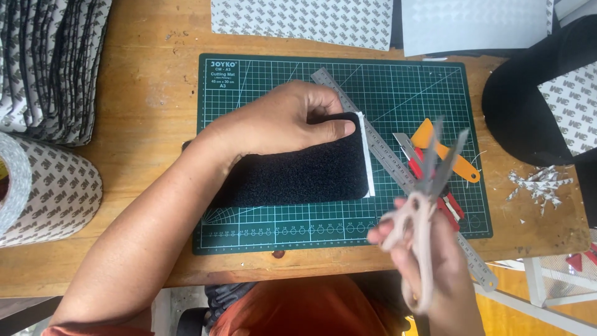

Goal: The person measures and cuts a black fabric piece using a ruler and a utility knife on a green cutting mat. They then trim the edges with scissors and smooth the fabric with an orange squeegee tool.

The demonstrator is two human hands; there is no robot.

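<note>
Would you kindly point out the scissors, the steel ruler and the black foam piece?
scissors (435, 174): head view, blades near the pivot.
steel ruler (385, 149): head view, mid-length.
black foam piece (298, 177): head view, centre.

A green gridded cutting mat (398, 87) lies flat on a wooden tabletop (149, 87). A steel ruler (382, 146) lies diagonally across the mat. Just beside the ruler lie an orange plastic scraper (463, 167) and a red-handled utility knife (415, 163). A stack of grey-backed foam pieces (53, 62) occupies the far left corner. A large roll of printed-liner adhesive tape (46, 186) lies below the stack. Printed-liner sheets (298, 18) lie along the far edge. White paper trimmings (540, 184) are scattered near the right edge.
</note>
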